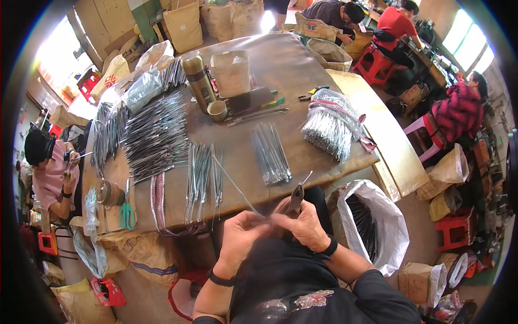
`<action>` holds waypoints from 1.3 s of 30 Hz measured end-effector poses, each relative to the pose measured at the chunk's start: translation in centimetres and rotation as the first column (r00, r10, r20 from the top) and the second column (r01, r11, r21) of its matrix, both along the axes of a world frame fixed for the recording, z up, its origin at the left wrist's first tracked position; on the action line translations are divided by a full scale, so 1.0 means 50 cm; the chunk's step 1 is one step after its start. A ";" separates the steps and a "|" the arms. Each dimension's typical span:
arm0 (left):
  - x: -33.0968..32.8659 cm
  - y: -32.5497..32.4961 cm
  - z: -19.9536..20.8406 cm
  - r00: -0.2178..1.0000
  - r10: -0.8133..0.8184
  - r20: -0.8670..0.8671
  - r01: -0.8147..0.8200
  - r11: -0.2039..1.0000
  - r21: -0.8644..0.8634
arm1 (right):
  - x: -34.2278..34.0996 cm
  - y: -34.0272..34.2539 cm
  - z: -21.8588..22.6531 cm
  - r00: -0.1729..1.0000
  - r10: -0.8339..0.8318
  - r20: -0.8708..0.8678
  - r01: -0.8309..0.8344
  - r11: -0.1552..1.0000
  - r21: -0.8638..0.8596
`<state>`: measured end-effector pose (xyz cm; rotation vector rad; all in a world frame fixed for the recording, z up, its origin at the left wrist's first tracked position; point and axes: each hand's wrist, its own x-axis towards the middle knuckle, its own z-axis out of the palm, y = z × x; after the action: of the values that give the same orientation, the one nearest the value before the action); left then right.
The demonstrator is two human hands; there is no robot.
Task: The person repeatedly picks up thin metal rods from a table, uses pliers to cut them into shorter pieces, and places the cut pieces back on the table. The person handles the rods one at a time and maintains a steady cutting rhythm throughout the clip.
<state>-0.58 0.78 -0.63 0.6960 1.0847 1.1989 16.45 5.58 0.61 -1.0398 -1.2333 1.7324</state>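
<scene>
My left hand (239,240) is closed near the table's front edge, pinching a thin metal rod (234,185) that slants up and to the left. My right hand (308,225) is wrapped round dark-jawed pliers (295,200), jaws pointing away from me. A short bright metal end with a small knob sticks out beside the jaws. The fingertips of both hands meet and are slightly blurred, so where rod and pliers touch is hidden. Past my hands lie a small bundle of rods (271,153) and, to its left, another loose row of rods (199,175).
A large rod pile (154,137) covers the table's left side. A thermos (197,81), a cup (217,110) and a plastic-wrapped rod bundle (332,127) stand farther back. Green-handled scissors (127,216) lie at left. A white sack (386,227) of rods is at my right. Several people work nearby.
</scene>
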 end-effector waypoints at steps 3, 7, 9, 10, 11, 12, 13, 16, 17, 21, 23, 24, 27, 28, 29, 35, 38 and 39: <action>-0.006 0.000 -0.010 0.999 0.003 -0.054 -0.004 1.000 -0.023 | 0.002 0.008 -0.002 0.979 -0.189 -0.071 0.192 0.981 0.038; -0.010 -0.003 -0.015 0.990 -0.054 -0.127 0.055 0.998 0.001 | 0.034 0.035 -0.001 0.959 -0.261 -0.110 0.262 0.965 -0.002; 0.001 -0.002 -0.011 0.984 -0.094 -0.149 0.101 0.994 0.034 | 0.044 0.038 -0.006 0.977 -0.201 -0.072 0.202 0.979 -0.001; 0.004 -0.001 -0.007 0.969 -0.161 -0.186 0.172 0.984 0.042 | 0.044 0.038 -0.010 0.983 -0.176 -0.057 0.176 0.984 -0.004; 0.008 0.000 -0.002 0.967 -0.205 -0.148 0.208 0.978 0.007 | 0.045 0.039 -0.014 0.987 -0.159 -0.014 0.158 0.987 -0.032; 0.012 0.001 0.003 0.963 -0.246 -0.109 0.244 0.969 -0.027 | 0.043 0.038 -0.019 0.987 -0.150 -0.058 0.145 0.986 -0.087; 0.014 0.002 0.008 0.956 -0.284 -0.069 0.280 0.958 -0.061 | 0.045 0.038 -0.022 0.988 -0.132 -0.077 0.127 0.990 -0.066; 0.011 0.002 0.021 0.945 -0.326 -0.026 0.321 0.941 -0.108 | 0.049 0.039 -0.032 0.994 -0.089 -0.070 0.083 0.993 -0.090; 0.008 0.002 0.025 0.943 -0.334 -0.002 0.332 0.936 -0.116 | 0.051 0.040 -0.035 0.995 -0.071 -0.067 0.064 0.993 -0.102; 0.004 0.001 0.030 0.940 -0.340 0.026 0.341 0.938 -0.055 | 0.043 0.042 -0.040 0.990 -0.087 -0.108 0.066 0.980 -0.185; 0.007 0.001 0.027 0.952 -0.301 0.059 0.303 0.953 -0.028 | 0.038 0.038 -0.037 0.988 -0.092 -0.124 0.075 0.988 -0.134; 0.009 -0.001 0.024 0.954 -0.284 0.099 0.288 0.957 -0.027 | 0.035 0.035 -0.035 0.989 -0.098 -0.111 0.083 0.988 -0.132; 0.008 -0.004 0.010 0.934 -0.219 0.282 0.253 0.963 -0.089 | 0.026 0.028 -0.030 0.991 -0.109 -0.073 0.102 0.990 -0.098; 0.004 0.002 0.002 0.901 -0.198 0.385 0.253 0.963 -0.098 | 0.023 0.027 -0.028 0.991 -0.122 -0.054 0.117 0.990 -0.073; 0.001 0.004 -0.004 0.868 -0.156 0.471 0.251 0.957 -0.145 | 0.021 0.025 -0.028 0.991 -0.127 -0.038 0.125 0.991 -0.049; 0.025 0.006 -0.030 0.977 -0.069 0.203 0.113 0.971 -0.212 | 0.020 0.021 -0.043 0.998 -0.058 0.014 0.058 0.998 0.020; 0.017 0.009 -0.028 0.994 -0.031 0.104 0.053 0.975 -0.216 | 0.041 0.020 -0.062 0.977 -0.126 -0.174 0.068 0.950 -0.304; 0.010 0.009 -0.025 0.991 -0.020 0.129 0.047 0.978 -0.204 | 0.052 0.020 -0.069 0.934 -0.170 -0.314 0.017 0.899 -0.437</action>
<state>-0.11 1.23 -1.87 0.4695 1.0691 1.0684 19.03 6.56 -2.82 -0.9599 -0.5797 2.0533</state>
